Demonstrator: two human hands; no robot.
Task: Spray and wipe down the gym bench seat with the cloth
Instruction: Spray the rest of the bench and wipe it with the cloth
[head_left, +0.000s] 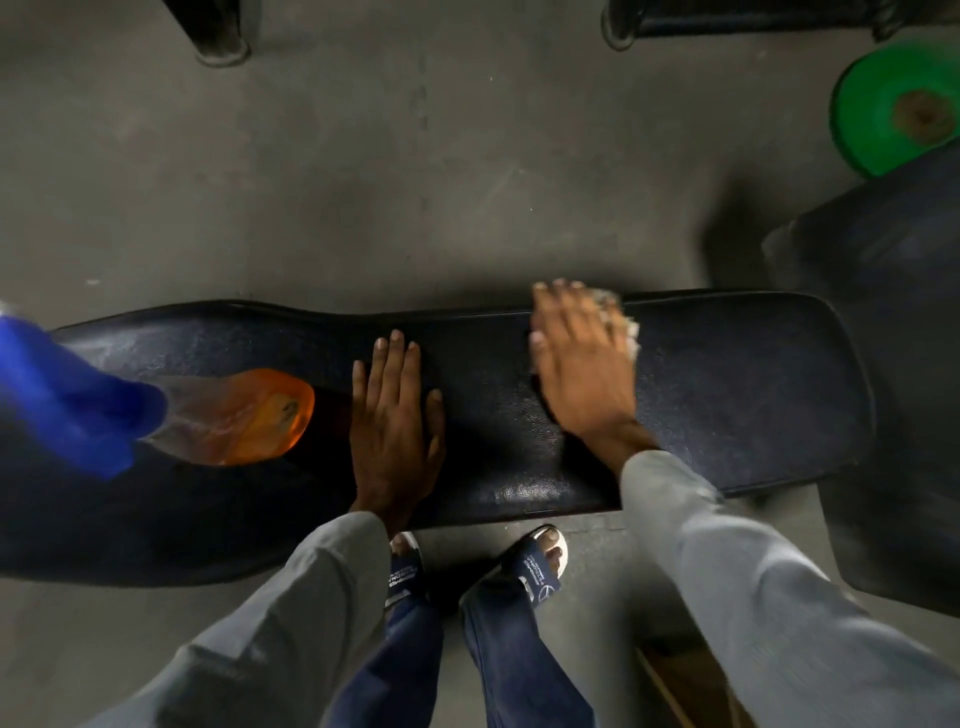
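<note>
Plastic spray bottle (228, 415), clear with orange liquid inside and a blue trigger head, lies on its side at the left end of the long black padded vinyl bench seat (727, 395), its orange base pointing toward my left hand (397, 415). That hand rests flat on the seat near its middle, palm down, fingers straight and close together, gripping nothing, just beside the bottle's base though I cannot tell if they touch. Further right, my right hand (582, 358) presses down with fingers spread on a pale, crumpled cloth (626, 327), which sits on the seat near its far edge and shows only past my fingertips and along the right side of the hand. Both of my arms wear grey sleeves. Below the seat's near edge stand my 2 feet in dark slide sandals (535, 566) with white soles, on a grey concrete floor (363, 182). At the far right, a round green plate (872, 114) lies on the floor, beyond a dark padded shape.
</note>
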